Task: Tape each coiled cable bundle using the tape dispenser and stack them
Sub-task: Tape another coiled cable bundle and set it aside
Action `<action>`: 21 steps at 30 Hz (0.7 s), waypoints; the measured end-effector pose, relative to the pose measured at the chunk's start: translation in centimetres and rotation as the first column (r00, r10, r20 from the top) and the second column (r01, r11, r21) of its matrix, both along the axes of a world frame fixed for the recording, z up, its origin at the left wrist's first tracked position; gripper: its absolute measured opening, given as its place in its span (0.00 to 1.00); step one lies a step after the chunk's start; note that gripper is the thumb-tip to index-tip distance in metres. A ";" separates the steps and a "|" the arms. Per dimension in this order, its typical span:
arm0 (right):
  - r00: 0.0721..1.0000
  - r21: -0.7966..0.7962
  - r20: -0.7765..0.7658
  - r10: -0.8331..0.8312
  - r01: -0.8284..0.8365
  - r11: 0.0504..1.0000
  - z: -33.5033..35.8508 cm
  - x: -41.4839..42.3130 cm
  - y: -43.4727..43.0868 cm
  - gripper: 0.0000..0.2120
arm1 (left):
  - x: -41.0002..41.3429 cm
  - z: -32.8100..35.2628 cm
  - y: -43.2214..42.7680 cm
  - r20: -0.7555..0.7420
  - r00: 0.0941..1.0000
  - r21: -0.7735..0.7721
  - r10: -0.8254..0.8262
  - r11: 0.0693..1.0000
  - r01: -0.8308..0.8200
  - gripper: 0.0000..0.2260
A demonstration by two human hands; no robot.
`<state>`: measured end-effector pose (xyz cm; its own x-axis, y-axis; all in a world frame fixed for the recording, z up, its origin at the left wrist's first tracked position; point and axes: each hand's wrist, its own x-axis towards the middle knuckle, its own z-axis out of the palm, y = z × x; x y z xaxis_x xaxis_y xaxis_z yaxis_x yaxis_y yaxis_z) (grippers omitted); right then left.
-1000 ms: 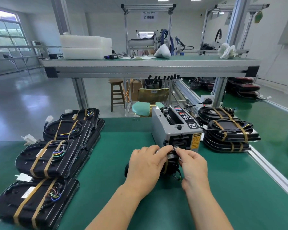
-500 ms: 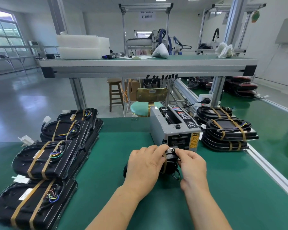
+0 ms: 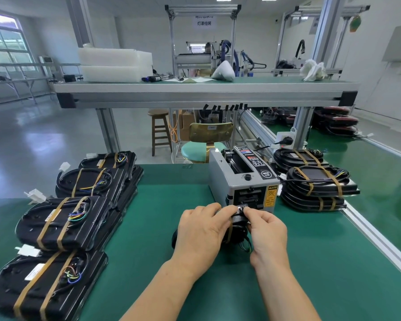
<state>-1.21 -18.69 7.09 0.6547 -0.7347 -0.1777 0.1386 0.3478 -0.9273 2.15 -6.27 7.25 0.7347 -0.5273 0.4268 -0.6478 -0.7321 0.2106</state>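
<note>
Green matting [image 3: 153, 228] covers the bench, a dull, slightly grippy sheet edged on the right by a bright metal rail.

From the head camera, the cable bundle [image 3: 237, 222] lies on the mat just in front of the tape dispenser [image 3: 241, 181], mostly hidden under both hands. The left hand [image 3: 202, 230] is curled over its left side and holds it down. The right hand [image 3: 266, 230] has thumb and forefinger pinched together on what looks like a glossy tape strip [image 3: 240, 207] at the dispenser's mouth, though it is too small to be sure. One brown band already crosses the bundle.

The risks, as I judge them:
- The strip is thin and sticky, so it could fold onto itself or catch a fingertip if pulled at a slant.
- The coil is springy black cable with loose coloured wires at its end. If the left hand eases off, the loops could spread and the tape would land slack.
- A wire caught under the band could kink.

The dispenser is a hard grey box with a black top panel and a yellow warning label. Finished bundles [image 3: 63, 218] sit flat and rounded in stacks to the left, and another stack [image 3: 315, 188] sits to the right. All are matte black with tan bands.
</note>
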 end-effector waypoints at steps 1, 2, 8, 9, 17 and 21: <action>1.000 -0.005 -0.003 -0.002 0.002 1.000 0.0 0.0 0.0 0.03 | 0.0 0.0 0.0 0.004 1.000 -0.004 0.000 1.000 0.000 0.22; 1.000 -0.011 -0.004 -0.003 0.003 1.000 0.0 0.0 0.1 0.03 | 0.0 0.0 0.0 0.010 1.000 -0.011 -0.004 1.000 0.004 0.20; 1.000 -0.051 0.002 -0.022 0.022 0.998 -0.3 0.0 0.1 0.04 | 0.1 -0.1 0.1 0.038 0.999 -0.015 -0.026 1.000 0.027 0.18; 1.000 -0.062 0.005 -0.022 0.022 0.998 -0.4 0.1 0.0 0.04 | 0.1 0.0 0.1 0.040 0.999 -0.016 -0.028 0.999 0.029 0.18; 1.000 -0.121 0.010 -0.027 0.028 0.992 -1.2 0.2 -0.4 0.09 | -0.1 -0.1 -0.1 0.151 0.987 -0.039 -0.046 0.998 0.053 0.15; 0.998 -0.199 0.007 -0.055 0.056 0.978 -1.8 0.1 -0.9 0.10 | 0.0 -0.2 -0.2 0.173 0.984 -0.057 -0.051 0.997 0.061 0.14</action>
<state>-1.10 -19.64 5.26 0.6121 -0.7904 -0.0240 0.1534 0.1484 -0.9769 2.15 -6.42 7.06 0.6181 -0.5343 0.5766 -0.7177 -0.6828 0.1366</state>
